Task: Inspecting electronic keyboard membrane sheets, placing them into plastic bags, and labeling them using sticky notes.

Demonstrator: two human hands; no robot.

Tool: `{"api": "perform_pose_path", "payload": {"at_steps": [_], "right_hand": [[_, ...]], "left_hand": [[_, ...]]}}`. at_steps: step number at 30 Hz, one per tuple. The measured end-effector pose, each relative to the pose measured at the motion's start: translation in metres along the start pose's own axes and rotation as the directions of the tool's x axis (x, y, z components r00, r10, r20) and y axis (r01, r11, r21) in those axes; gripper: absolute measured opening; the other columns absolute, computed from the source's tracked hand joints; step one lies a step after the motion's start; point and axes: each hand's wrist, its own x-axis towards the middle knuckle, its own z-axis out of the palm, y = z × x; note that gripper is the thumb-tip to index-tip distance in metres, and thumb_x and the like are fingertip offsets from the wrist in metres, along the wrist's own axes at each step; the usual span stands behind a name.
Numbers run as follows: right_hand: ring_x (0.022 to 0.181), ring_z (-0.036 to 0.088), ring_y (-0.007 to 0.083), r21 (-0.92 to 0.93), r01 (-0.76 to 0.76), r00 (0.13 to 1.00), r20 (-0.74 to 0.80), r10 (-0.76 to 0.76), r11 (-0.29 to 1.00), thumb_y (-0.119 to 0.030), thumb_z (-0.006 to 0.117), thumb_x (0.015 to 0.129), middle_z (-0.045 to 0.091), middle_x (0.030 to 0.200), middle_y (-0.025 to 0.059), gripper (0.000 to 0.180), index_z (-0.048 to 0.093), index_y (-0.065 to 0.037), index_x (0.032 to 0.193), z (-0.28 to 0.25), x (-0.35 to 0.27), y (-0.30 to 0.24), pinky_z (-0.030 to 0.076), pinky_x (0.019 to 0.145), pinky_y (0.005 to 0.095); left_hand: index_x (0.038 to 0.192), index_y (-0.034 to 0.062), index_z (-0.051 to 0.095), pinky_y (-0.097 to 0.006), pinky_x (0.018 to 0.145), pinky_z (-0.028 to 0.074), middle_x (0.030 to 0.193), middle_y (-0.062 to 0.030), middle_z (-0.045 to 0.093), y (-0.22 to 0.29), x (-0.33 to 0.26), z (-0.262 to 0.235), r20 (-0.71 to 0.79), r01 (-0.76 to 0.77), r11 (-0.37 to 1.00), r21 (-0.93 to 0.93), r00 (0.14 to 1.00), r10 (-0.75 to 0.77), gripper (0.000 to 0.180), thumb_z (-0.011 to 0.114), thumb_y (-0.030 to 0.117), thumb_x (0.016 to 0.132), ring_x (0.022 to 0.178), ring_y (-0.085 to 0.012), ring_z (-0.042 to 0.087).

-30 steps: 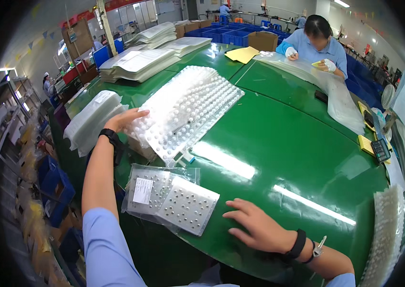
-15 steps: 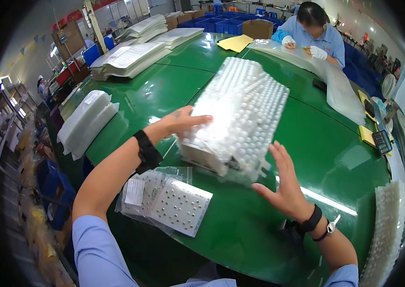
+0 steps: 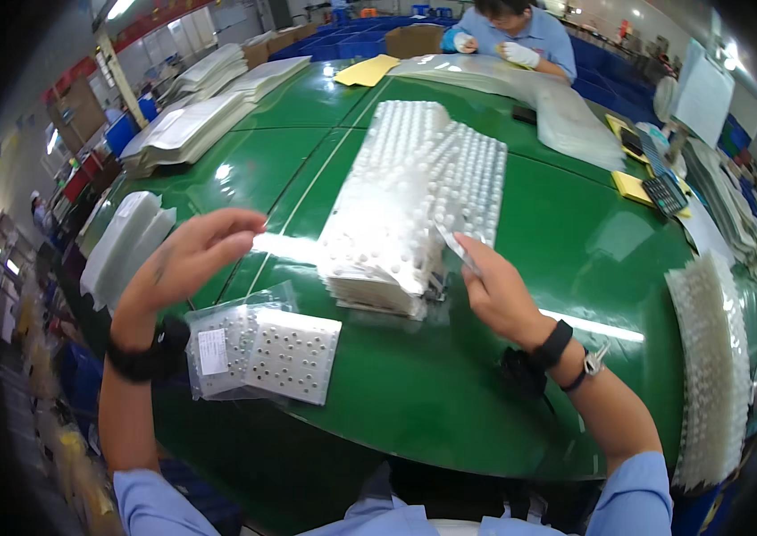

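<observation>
A stack of flat metal plates (image 3: pixel 376 297) stands in the middle of the green table. Bubble wrap (image 3: pixel 472 170) lies over it, its right part folded and bunched. My right hand (image 3: pixel 503 290) is at the stack's near right side, thumb and fingers closed on a thin pale strip (image 3: pixel 460 252) beside the wrap; whether the strip is joined to the wrap I cannot tell. Left of the stack, my left hand (image 3: pixel 195 255) hovers above the table, slightly blurred, fingers stretched and holding nothing. Below it lie a perforated metal plate (image 3: pixel 293 357) and a clear bag (image 3: pixel 226 344) with a white label.
Packing sheets are piled (image 3: pixel 186 129) at the far left, with a wrapped bundle (image 3: pixel 124 241) nearer. Bubble wrap sheets (image 3: pixel 709 375) stand at the right edge. A calculator (image 3: pixel 666 194) and yellow pads lie far right. A co-worker (image 3: pixel 521 45) sits opposite, near clear film (image 3: pixel 566 125).
My left hand has let go of the wrapped stack and moved left. The stack now rests squarer on the table. My right hand has closed on a pale strip. The view has shifted.
</observation>
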Motion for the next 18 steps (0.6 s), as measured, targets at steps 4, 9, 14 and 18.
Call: {"api": "perform_pose_path", "payload": {"at_steps": [4, 9, 14, 18], "right_hand": [[0.108, 0.054, 0.0411, 0.319, -0.139, 0.969, -0.151, 0.195, 0.937, -0.013, 0.045, 0.094, 0.057, 0.118, 0.0265, 0.036, 0.049, 0.005, 0.124, -0.011, 0.017, -0.014, 0.042, 0.095, 0.0417], [0.113, 0.051, 0.0406, 0.113, 0.145, 0.966, -0.233, -0.116, 0.983, -0.011, 0.048, 0.090, 0.054, 0.122, 0.0254, 0.041, 0.047, 0.003, 0.128, 0.035, 0.028, -0.036, 0.041, 0.097, 0.0428], [0.113, 0.049, 0.0397, -0.145, 0.169, 0.957, -0.212, -0.197, 0.975, -0.005, 0.049, 0.082, 0.054, 0.120, 0.0226, 0.042, 0.052, 0.000, 0.124, 0.045, 0.031, -0.033, 0.039, 0.098, 0.0440], [0.113, 0.049, 0.0409, -0.081, 0.196, 0.926, -0.313, -0.211, 0.977, -0.002, 0.048, 0.084, 0.055, 0.121, 0.0232, 0.036, 0.055, 0.001, 0.119, 0.033, 0.044, -0.034, 0.038, 0.100, 0.0444]], "left_hand": [[0.117, -0.0007, 0.058, -0.035, 0.097, 0.042, 0.118, -0.0151, 0.061, 0.033, -0.068, 0.055, -0.021, -0.165, 0.986, -0.010, 0.986, 0.164, 0.035, 0.060, 0.020, 0.089, 0.113, -0.0256, 0.056], [0.121, 0.0053, 0.057, -0.042, 0.106, 0.034, 0.133, -0.0191, 0.051, -0.028, -0.129, 0.089, -0.531, 0.267, 0.742, 0.614, 0.836, 0.138, 0.043, 0.067, 0.023, 0.083, 0.128, -0.0369, 0.043], [0.132, 0.0070, 0.051, -0.045, 0.110, 0.027, 0.142, -0.0196, 0.042, -0.115, -0.136, 0.117, -0.466, 0.290, 0.915, 0.279, 0.875, -0.135, 0.052, 0.062, 0.030, 0.086, 0.133, -0.0451, 0.033], [0.134, 0.0066, 0.049, -0.045, 0.114, 0.019, 0.144, -0.0166, 0.042, -0.132, -0.124, 0.098, -0.321, 0.051, 0.965, 0.257, 0.946, 0.035, 0.054, 0.061, 0.021, 0.083, 0.137, -0.0409, 0.028]]}}
